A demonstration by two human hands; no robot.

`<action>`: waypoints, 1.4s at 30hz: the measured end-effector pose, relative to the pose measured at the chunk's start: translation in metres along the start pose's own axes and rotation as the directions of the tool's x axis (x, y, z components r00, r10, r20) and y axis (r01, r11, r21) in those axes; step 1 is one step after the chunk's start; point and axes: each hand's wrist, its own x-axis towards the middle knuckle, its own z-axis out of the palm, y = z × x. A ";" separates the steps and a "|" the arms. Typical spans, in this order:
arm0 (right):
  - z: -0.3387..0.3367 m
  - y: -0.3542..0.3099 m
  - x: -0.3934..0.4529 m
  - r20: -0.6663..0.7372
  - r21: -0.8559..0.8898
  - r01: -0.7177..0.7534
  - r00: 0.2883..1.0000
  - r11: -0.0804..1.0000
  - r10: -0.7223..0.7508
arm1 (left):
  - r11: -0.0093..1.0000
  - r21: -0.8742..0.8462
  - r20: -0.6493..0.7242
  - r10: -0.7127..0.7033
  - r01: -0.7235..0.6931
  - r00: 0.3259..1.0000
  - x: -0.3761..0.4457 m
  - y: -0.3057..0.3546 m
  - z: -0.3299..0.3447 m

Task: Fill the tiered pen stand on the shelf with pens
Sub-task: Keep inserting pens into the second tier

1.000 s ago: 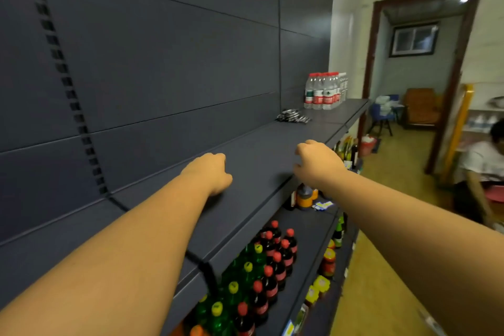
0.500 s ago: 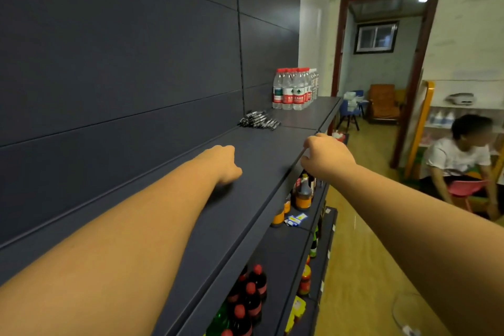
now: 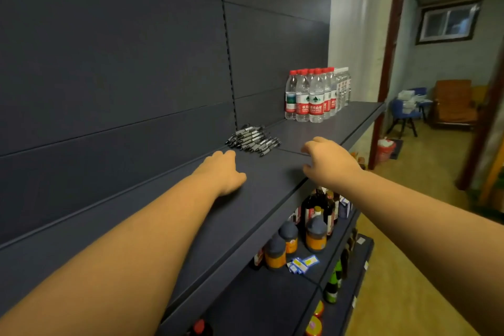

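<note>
Pens (image 3: 252, 139) lie in a loose heap on the dark top shelf (image 3: 272, 180), against the back panel (image 3: 136, 63), near the seam between two shelf sections. Barrels look grey with black ends; count cannot be told. No pen stand can be made out on this shelf.

Left hand (image 3: 222, 172) reaches forward low over the shelf surface, fingers curled under loosely, holding nothing; whether it rests on the shelf cannot be told. Heap sits just beyond and slightly right of its knuckles, near but not touching.

Right hand (image 3: 328, 161) hangs over the shelf's front edge, fingers bent downward and slightly spread, holding nothing. Heap lies ahead and to its left, apart from the fingertips. Heap falls between the two hands, farther along the shelf.

Water bottles (image 3: 313, 95) with red caps stand upright in a cluster farther down the same shelf, past the pens. Dark sauce bottles (image 3: 302, 234) with orange labels stand on the shelf below. Doorway (image 3: 441, 68) at right opens onto a room with a blue chair (image 3: 403, 114).
</note>
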 end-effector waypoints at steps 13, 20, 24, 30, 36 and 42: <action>0.044 0.109 0.147 0.177 -0.222 0.052 0.984 0.974 -0.013 | 0.987 0.095 0.076 -0.136 0.129 0.988 0.150 0.052 0.025; 0.048 0.129 0.229 0.169 -0.318 0.134 0.982 0.939 -0.083 | 0.967 0.218 0.051 -0.143 0.128 0.988 0.210 0.070 0.034; 0.062 0.137 0.267 0.185 -0.280 0.192 0.972 0.941 -0.144 | 0.959 0.250 0.046 -0.153 0.137 0.987 0.225 0.073 0.036; 0.078 0.137 0.319 0.181 -0.205 0.354 0.930 0.913 -0.320 | 0.901 0.370 0.093 -0.279 0.227 0.956 0.238 0.094 0.035; 0.100 0.146 0.360 0.202 -0.117 0.527 0.842 0.841 -0.500 | 0.854 0.388 0.036 -0.389 0.346 0.921 0.260 0.112 0.043; 0.116 0.164 0.388 0.189 -0.042 0.593 0.795 0.804 -0.576 | 0.790 0.459 0.062 -0.484 0.406 0.873 0.276 0.122 0.045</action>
